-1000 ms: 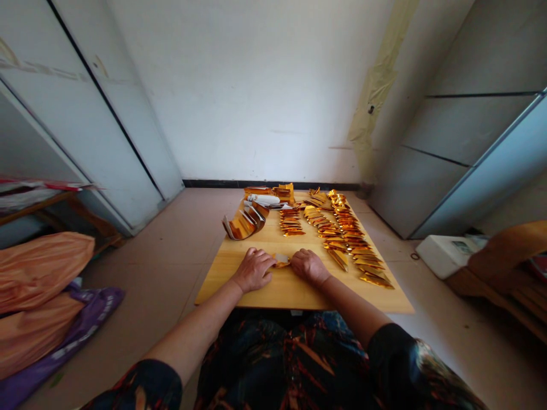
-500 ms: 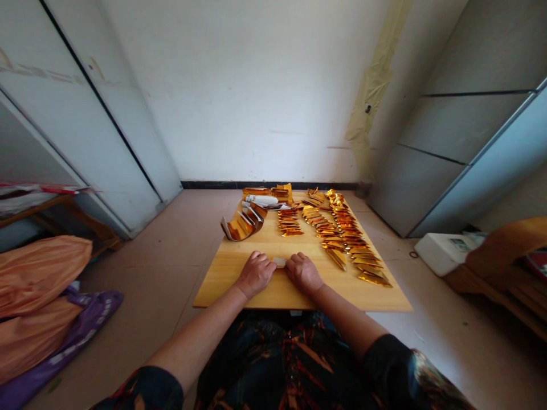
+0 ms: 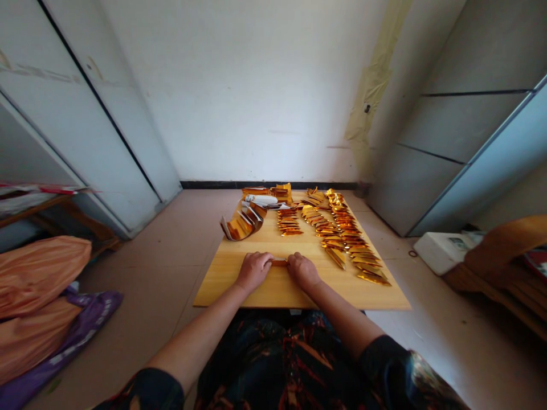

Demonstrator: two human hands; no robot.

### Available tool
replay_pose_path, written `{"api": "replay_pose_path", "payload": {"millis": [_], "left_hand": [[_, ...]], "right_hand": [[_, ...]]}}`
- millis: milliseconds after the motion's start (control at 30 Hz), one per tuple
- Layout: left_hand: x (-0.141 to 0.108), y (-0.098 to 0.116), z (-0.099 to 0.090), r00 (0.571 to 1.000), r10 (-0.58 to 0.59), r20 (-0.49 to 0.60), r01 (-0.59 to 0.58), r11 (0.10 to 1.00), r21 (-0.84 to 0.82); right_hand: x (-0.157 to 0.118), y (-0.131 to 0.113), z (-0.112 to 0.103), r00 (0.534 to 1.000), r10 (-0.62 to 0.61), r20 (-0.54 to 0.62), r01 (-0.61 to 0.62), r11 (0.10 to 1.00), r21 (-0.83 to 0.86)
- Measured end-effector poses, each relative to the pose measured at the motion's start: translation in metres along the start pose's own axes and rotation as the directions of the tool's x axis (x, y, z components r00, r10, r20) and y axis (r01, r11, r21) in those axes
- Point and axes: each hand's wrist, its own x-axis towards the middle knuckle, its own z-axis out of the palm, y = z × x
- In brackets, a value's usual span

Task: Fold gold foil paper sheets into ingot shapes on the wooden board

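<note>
Between my hands, just over the front middle of the wooden board, is a narrow strip of folded gold foil paper. My left hand is closed on its left end, and my right hand grips the right end. Fingers of both hands are curled, partly hiding the paper. Beyond my hands lies a short row of folded gold papers. Longer rows of pointed gold foil pieces run along the right side. At the back left, a curved stack of gold and white sheets stands on the board.
A white roll-like bundle lies at the board's back left. Orange cloth and a purple bag are on the left. To the right stand a white box and wooden furniture. A wall rises behind.
The paper between my hands now shows a gold-brown face where a pale one showed before. My hands have turned slightly and moved a little apart, still holding its ends.
</note>
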Motion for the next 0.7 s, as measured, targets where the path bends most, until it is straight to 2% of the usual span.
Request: {"api": "replay_pose_path", "payload": {"millis": [167,267,400,700], "left_hand": [[0.001,0.000,0.006,0.989,-0.145,-0.036,0.139,0.982,-0.130],[0.002,0.002,0.008,0.981,-0.186,-0.047,0.179,0.978,-0.111],[0.005,0.006,0.011,0.971,-0.234,-0.042,0.230,0.969,-0.093],[0.007,0.010,0.017,0.973,-0.229,-0.034,0.228,0.973,-0.046]], "right_hand": [[0.004,0.004,-0.007,0.995,-0.060,0.079,0.064,0.997,-0.041],[0.004,0.004,-0.010,0.991,-0.088,0.104,0.094,0.994,-0.055],[0.004,0.001,-0.009,0.997,-0.043,0.070,0.050,0.994,-0.095],[0.008,-0.001,-0.004,0.999,-0.024,0.040,0.031,0.984,-0.178]]}}
